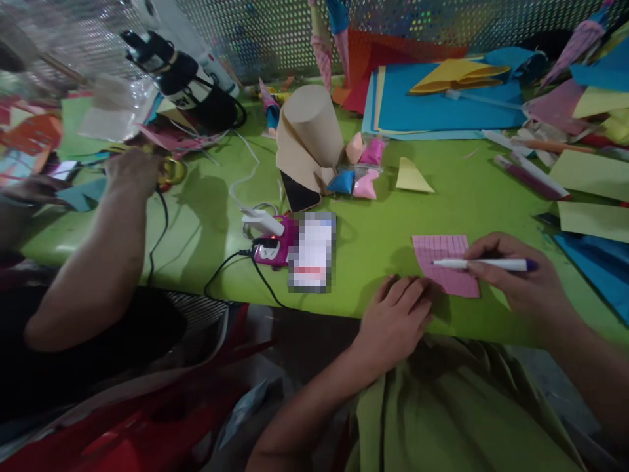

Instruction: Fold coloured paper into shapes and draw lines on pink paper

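Note:
A small pink paper (449, 275) lies near the front edge of the green table, with a row of short dark lines along its top. My right hand (521, 278) holds a white marker (506, 264) with a purple end, its tip at the left part of the paper. My left hand (398, 314) rests at the table edge, fingers spread a little and lying flat, with fingertips close to the paper's lower left corner. Nothing shows in that hand.
A phone (313, 252) and a magenta power strip (275, 252) with cables lie left of centre. Behind them stands a brown paper roll (312, 124) beside small coloured packets (354, 180). Blue sheets (442, 108) lie behind. At left, another person's hands hold scissors (173, 172) and paper.

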Demonstrator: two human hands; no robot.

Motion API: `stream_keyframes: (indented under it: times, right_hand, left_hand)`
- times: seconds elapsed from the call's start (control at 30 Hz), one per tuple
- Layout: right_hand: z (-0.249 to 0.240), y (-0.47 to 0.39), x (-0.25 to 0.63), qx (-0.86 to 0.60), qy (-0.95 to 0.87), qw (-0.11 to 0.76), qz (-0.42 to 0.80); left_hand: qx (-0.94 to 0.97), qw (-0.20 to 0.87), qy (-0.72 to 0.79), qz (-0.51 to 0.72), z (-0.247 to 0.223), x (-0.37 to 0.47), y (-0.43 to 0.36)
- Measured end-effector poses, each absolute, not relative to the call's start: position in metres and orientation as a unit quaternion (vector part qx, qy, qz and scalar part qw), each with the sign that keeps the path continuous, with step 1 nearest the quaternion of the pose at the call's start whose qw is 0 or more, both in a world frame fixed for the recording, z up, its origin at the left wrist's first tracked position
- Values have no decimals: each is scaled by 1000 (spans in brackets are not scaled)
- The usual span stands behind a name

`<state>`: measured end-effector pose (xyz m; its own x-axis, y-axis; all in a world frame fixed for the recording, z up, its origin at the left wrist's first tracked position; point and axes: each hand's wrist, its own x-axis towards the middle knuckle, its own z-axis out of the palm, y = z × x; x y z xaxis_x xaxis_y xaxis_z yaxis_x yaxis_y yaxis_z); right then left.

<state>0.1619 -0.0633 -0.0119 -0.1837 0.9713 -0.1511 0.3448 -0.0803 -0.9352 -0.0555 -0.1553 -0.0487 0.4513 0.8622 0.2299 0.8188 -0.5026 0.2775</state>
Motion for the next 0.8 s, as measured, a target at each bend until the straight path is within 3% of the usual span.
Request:
stream_keyframes:
  times: [0.8]
  right_hand:
    - [-19,-82,154,-515,-690,284,421]
  left_hand:
    - [833,65,525,159,-44,-55,-154]
